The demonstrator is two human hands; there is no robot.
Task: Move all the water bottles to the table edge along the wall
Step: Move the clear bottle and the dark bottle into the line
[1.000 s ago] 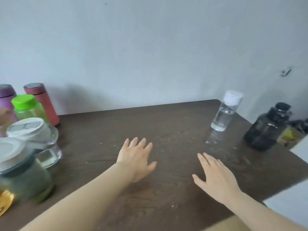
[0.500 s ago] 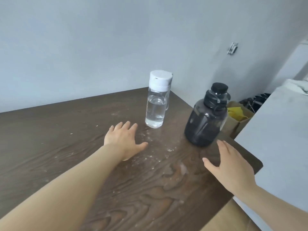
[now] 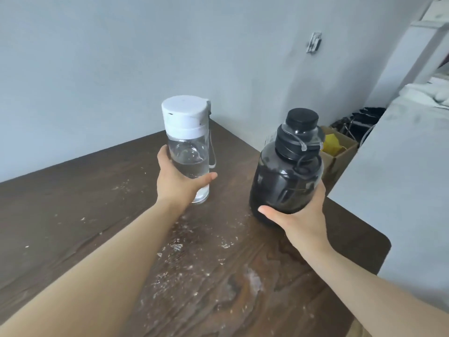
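A clear bottle (image 3: 188, 152) with a white cap and some water stands upright near the table's far right corner. My left hand (image 3: 176, 181) is wrapped around its lower half from the left. To its right stands a round dark bottle (image 3: 285, 181) with a black cap and a strap. My right hand (image 3: 301, 215) grips its lower part from the front right. Whether either bottle is lifted off the wood I cannot tell. The dark wooden table (image 3: 73, 203) runs along a grey wall (image 3: 109, 69).
The table's right edge ends just past the dark bottle, at a rounded corner (image 3: 385, 242). A grey cabinet surface (image 3: 401, 178) stands close on the right. Behind it, on the floor, a cardboard box (image 3: 340, 149) holds something yellow. White specks dust the wood.
The view swung right and closer. Both hands left the tabletop, reached forward and closed: the left on the clear bottle, the right on the dark one.
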